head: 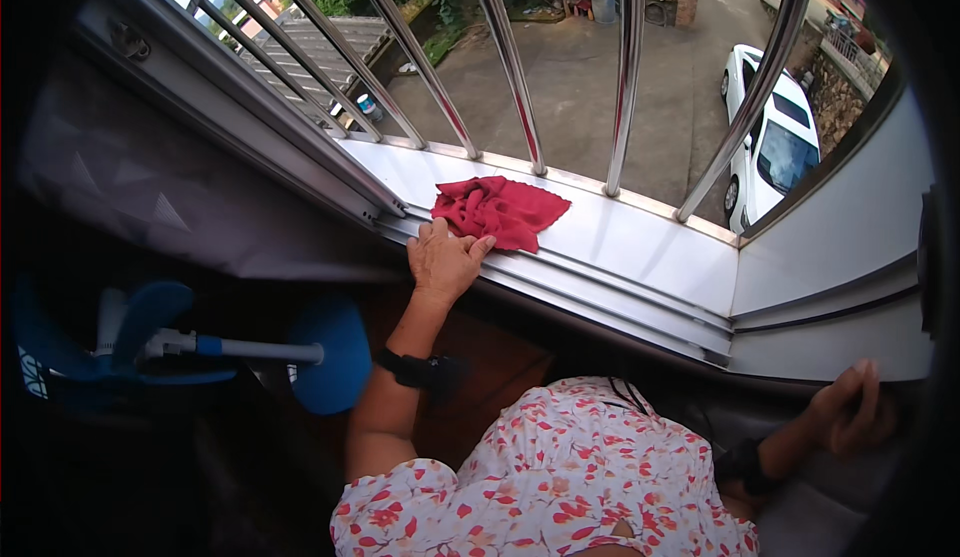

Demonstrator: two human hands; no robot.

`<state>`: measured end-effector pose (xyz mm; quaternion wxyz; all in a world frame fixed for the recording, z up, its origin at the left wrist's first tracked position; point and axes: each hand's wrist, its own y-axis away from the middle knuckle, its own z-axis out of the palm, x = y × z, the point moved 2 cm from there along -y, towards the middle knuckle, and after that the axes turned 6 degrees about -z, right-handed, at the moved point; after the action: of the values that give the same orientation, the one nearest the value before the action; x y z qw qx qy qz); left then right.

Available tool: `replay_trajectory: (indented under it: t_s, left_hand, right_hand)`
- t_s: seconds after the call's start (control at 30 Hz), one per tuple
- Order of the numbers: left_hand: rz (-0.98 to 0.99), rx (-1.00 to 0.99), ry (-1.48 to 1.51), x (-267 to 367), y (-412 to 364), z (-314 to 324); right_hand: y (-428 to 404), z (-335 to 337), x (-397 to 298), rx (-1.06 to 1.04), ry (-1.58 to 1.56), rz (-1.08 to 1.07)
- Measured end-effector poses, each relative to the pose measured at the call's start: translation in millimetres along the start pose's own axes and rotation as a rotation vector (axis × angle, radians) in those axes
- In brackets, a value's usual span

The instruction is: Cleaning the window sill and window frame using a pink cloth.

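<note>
A crumpled red cloth (499,212) with a scalloped edge lies on the white window sill (645,249). My left hand (446,257) rests palm down on the metal sliding-window track (555,275), against the near edge of the cloth. Its thumb is spread from the fingers, and the fingertips lie at the cloth's edge. Off to the right, my right hand (851,410) is raised near the lower corner of the window frame (825,339). Its fingers are loosely bent and somewhat blurred, with nothing seen in them.
Metal bars (510,69) stand along the sill's outer edge. A window sash (255,106) is at the left, above a grey curtain (187,189). A blue-and-white fan (255,350) stands at lower left. Beyond the bars are a concrete yard (585,84) and a white car (780,129).
</note>
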<state>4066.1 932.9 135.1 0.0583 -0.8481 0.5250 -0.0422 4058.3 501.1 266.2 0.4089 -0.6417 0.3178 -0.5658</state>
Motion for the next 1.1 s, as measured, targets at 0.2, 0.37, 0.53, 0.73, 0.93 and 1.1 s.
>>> replay_trajectory:
  t_s: [0.2,0.37,0.53,0.73,0.93,1.1]
  left_hand:
    - [-0.282,-0.032,-0.287,-62.1,-36.1,7.1]
    - [-0.315,-0.087,-0.141,-59.7,-47.1,21.4]
    - [-0.02,-0.106,0.093,-22.2,-27.0,13.6]
    - [0.448,-0.167,0.193,73.1,12.3,6.8]
    - [0.769,-0.343,0.255,147.5,39.9,15.0]
    - [1.043,-0.403,0.313,210.5,66.4,14.1]
  right_hand:
    - [-1.1,-2.9,-0.1,0.01,0.025,0.017]
    - [5.0,-4.0,0.6,-0.021,0.052,0.034]
    - [2.1,-2.8,-3.0,-0.028,0.057,0.061]
    - [3.8,-2.1,-2.7,-0.029,0.058,0.006]
    - [3.1,-3.3,-3.7,-0.054,0.016,0.026]
    - [5.0,-3.2,-3.7,-0.063,-0.07,0.07]
